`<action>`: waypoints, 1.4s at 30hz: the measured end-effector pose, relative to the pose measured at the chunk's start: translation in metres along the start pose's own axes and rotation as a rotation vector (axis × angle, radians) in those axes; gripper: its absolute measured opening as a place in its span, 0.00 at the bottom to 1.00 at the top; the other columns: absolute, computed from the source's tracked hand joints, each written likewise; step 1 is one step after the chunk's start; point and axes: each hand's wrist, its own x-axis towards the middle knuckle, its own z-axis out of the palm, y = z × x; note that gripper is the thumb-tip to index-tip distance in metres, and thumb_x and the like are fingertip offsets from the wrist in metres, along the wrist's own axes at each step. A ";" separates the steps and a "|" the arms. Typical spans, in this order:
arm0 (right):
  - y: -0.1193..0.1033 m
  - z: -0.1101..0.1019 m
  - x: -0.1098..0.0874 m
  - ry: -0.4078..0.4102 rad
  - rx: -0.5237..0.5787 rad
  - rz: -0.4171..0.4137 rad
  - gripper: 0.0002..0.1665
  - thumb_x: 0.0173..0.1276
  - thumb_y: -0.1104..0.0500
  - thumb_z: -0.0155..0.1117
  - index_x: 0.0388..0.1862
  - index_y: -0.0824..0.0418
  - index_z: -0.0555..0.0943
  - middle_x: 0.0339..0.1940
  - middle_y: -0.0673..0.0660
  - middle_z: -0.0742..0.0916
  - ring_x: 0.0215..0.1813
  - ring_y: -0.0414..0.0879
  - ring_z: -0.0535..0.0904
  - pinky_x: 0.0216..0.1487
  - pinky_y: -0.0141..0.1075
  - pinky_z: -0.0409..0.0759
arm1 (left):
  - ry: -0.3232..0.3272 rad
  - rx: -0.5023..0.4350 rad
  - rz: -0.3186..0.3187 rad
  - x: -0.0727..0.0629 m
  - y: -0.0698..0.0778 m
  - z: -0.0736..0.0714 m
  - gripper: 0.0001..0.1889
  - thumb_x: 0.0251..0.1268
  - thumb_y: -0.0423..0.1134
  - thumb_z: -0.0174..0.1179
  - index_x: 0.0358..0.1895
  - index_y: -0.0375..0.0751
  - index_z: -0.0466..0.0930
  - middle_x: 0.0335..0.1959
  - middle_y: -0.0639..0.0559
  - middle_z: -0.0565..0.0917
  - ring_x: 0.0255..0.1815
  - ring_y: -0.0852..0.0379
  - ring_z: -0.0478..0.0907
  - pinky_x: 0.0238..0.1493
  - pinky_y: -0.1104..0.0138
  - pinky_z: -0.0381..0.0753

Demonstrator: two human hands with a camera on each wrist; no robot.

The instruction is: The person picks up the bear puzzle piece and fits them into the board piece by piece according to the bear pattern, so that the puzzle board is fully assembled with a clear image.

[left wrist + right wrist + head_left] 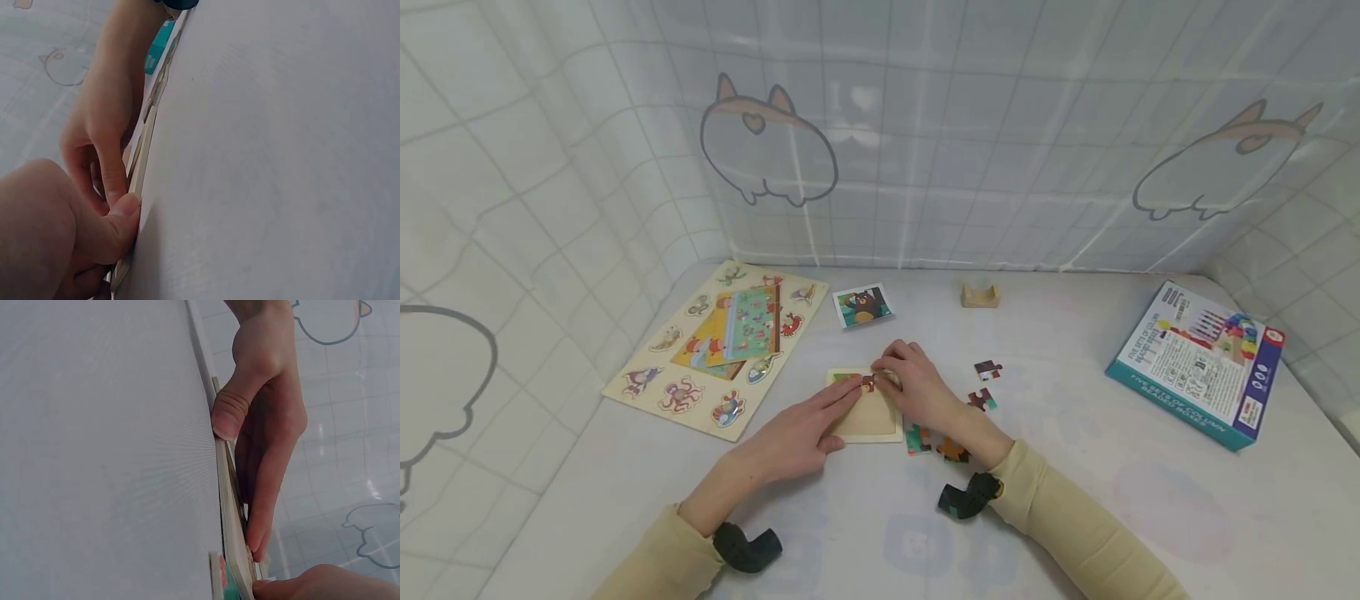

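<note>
A shallow wooden puzzle tray (871, 418) lies in front of me, mostly bare, with printed pieces along its far side. My left hand (790, 437) rests over the tray's left side. Its straight fingers press near a brown puzzle piece (868, 382), while its thumb (226, 424) touches the tray's edge. From the right, my right hand (925, 392) reaches over the far right corner and appears to pinch that piece with curled fingers; its fingertips are partly hidden. Loose puzzle pieces (917, 439) lie beside the tray, several of them under or near my right wrist.
A bear picture card (863, 307) lies beyond the tray. On the left is a wooden sea-animal board (703, 400) with picture sheets (752, 325) on it. A small wooden holder (980, 296) stands at the back, and a bead-game box (1198, 362) lies to the right.
</note>
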 end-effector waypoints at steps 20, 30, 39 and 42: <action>0.016 -0.046 -0.009 -0.069 0.111 0.054 0.17 0.74 0.62 0.62 0.59 0.65 0.81 0.52 0.59 0.84 0.57 0.54 0.76 0.59 0.50 0.78 | 0.000 -0.013 0.008 0.002 -0.001 0.000 0.37 0.71 0.40 0.59 0.80 0.45 0.54 0.83 0.57 0.49 0.81 0.52 0.52 0.75 0.52 0.65; 0.063 -0.087 -0.050 -0.021 0.142 0.163 0.15 0.72 0.63 0.63 0.56 0.62 0.83 0.53 0.55 0.84 0.59 0.53 0.78 0.60 0.52 0.78 | -0.010 -0.017 -0.005 -0.001 0.001 -0.001 0.37 0.72 0.40 0.59 0.80 0.44 0.53 0.83 0.56 0.49 0.81 0.52 0.51 0.76 0.53 0.63; 0.095 -0.097 -0.080 0.057 0.065 0.244 0.14 0.68 0.65 0.67 0.52 0.61 0.84 0.50 0.55 0.84 0.59 0.54 0.79 0.63 0.53 0.75 | -0.014 -0.025 -0.013 -0.001 0.001 0.000 0.38 0.72 0.41 0.58 0.80 0.46 0.52 0.83 0.57 0.48 0.82 0.52 0.51 0.76 0.52 0.63; 0.097 -0.097 -0.083 0.067 0.079 0.249 0.14 0.68 0.64 0.68 0.53 0.60 0.84 0.51 0.55 0.85 0.59 0.53 0.78 0.64 0.52 0.73 | -0.014 -0.025 -0.016 -0.001 0.000 0.001 0.38 0.72 0.41 0.58 0.80 0.46 0.52 0.83 0.58 0.47 0.82 0.53 0.50 0.76 0.52 0.62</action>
